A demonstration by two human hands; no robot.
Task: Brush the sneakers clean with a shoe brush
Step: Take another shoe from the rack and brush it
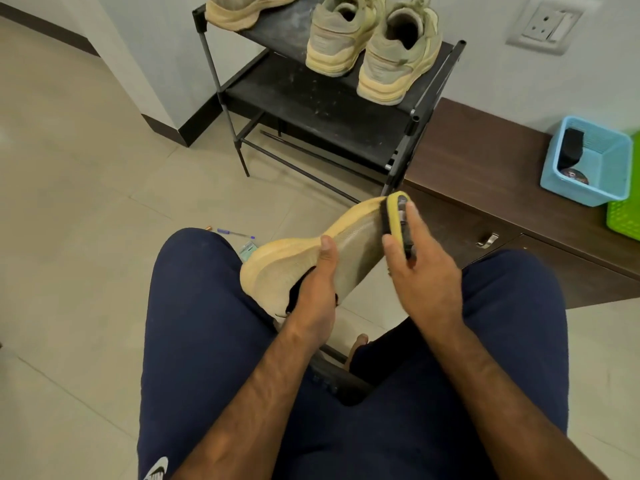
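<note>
Black shoe rack [311,109] at 12 o'clock against the white wall, wall socket [545,24] at 1 o'clock. Brown cabinet [485,161] runs 2 to 3 o'clock beside the rack; on it a blue basket [581,192] holding a dark object [571,147] and a round tin [575,176], with a green basket [623,216] just beside at the frame edge. Pen [235,233] and small card [248,251] lie on the tiled floor [86,202], just off centre toward 9 o'clock.

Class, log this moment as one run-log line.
phase: brushing | left hand: grips sneaker | right hand: holds shoe brush against sneaker toe | other sneakers: on shoe rack
</note>
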